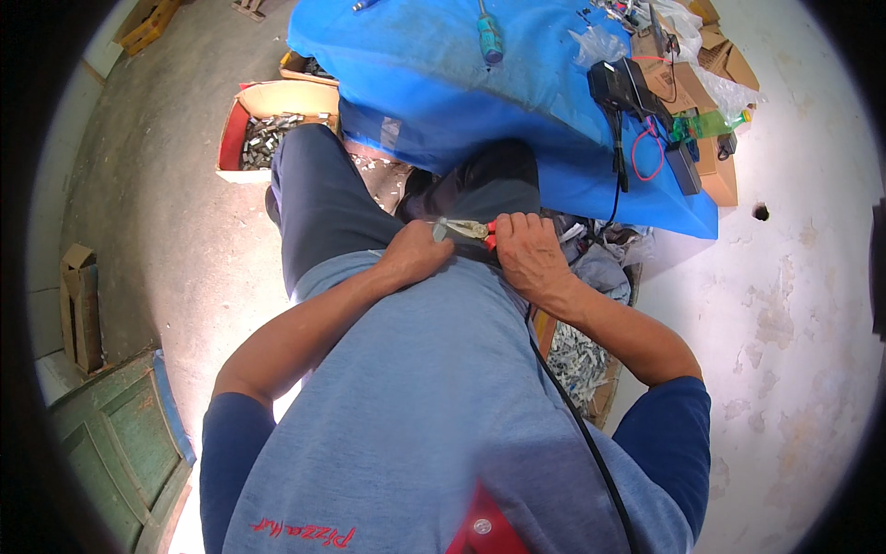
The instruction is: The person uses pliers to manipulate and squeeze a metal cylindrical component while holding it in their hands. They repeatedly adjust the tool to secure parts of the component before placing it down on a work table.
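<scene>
A small, blocky, grey metal-looking piece (440, 232) is pinched by the left hand (413, 255), at the jaws of red-handled metal pliers (471, 228) gripped by the right hand (532, 258); if they slip, skin could be nipped.

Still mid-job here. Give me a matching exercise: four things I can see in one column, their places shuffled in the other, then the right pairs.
Things:
1. red-handled metal pliers
2. teal-handled screwdriver
3. see-through green plastic bottle
4. open cardboard box with a red inner side

Places:
A. on the floor, holding small silvery metal pieces
B. in the right hand
C. among the cardboard clutter near the white wall
D. on the blue sheet, lying uncovered

Pairs: 1-B, 2-D, 3-C, 4-A
</scene>
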The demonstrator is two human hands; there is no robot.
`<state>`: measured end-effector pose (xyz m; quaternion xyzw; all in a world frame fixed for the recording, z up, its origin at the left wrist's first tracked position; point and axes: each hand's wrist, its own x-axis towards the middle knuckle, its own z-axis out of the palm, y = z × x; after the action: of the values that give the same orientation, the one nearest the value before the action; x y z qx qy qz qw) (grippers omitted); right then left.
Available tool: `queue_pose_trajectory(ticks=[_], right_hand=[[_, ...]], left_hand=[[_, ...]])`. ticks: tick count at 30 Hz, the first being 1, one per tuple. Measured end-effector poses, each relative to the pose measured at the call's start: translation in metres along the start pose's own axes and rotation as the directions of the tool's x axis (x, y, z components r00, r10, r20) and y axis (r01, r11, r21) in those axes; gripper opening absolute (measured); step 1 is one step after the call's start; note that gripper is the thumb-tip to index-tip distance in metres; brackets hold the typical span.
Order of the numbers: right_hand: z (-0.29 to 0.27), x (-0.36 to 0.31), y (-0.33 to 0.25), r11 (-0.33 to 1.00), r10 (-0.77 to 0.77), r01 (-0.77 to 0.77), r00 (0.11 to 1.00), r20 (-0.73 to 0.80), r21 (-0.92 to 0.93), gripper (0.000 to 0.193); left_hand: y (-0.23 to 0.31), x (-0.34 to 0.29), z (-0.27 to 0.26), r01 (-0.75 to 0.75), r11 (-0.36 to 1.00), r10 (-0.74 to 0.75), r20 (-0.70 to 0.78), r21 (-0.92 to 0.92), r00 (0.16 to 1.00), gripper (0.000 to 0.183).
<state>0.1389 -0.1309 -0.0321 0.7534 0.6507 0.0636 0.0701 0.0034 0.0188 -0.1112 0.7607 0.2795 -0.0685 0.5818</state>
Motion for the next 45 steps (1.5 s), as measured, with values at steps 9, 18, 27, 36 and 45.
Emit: queue_pose_trajectory(ticks=[9, 18, 27, 36, 45], right_hand=[[0.006, -0.007, 0.004, 0.996, -0.015, 0.007, 0.995, 0.099, 0.085, 0.009], [-0.004, -0.001, 0.005, 0.997, -0.035, 0.029, 0.996, 0.083, 0.072, 0.022], [0.0, 0.002, 0.005, 0.993, -0.057, 0.059, 0.998, -0.021, 0.098, 0.015], [-0.004, -0.013, -0.001, 0.943, 0.042, -0.109, 0.976, 0.214, 0.314, 0.017], [-0.037, 0.001, -0.001, 0.309, -0.154, -0.673, 0.662, 0.733, 0.672, 0.026]], left_hand=[[0.011, -0.009, -0.004, 0.011, 1.0, -0.011, 0.03, 0.006, 0.999, 0.035], [0.009, -0.012, -0.008, -0.096, 0.952, 0.136, 0.121, -0.29, 0.983, 0.033], [0.013, -0.014, -0.013, -0.059, 0.929, 0.115, 0.135, -0.364, 0.984, 0.032], [0.01, -0.017, 0.008, -0.061, 0.966, 0.131, -0.271, 0.253, 0.954, 0.029], [0.013, -0.018, 0.002, -0.196, 0.937, 0.291, -0.333, 0.29, 0.897, 0.017]])
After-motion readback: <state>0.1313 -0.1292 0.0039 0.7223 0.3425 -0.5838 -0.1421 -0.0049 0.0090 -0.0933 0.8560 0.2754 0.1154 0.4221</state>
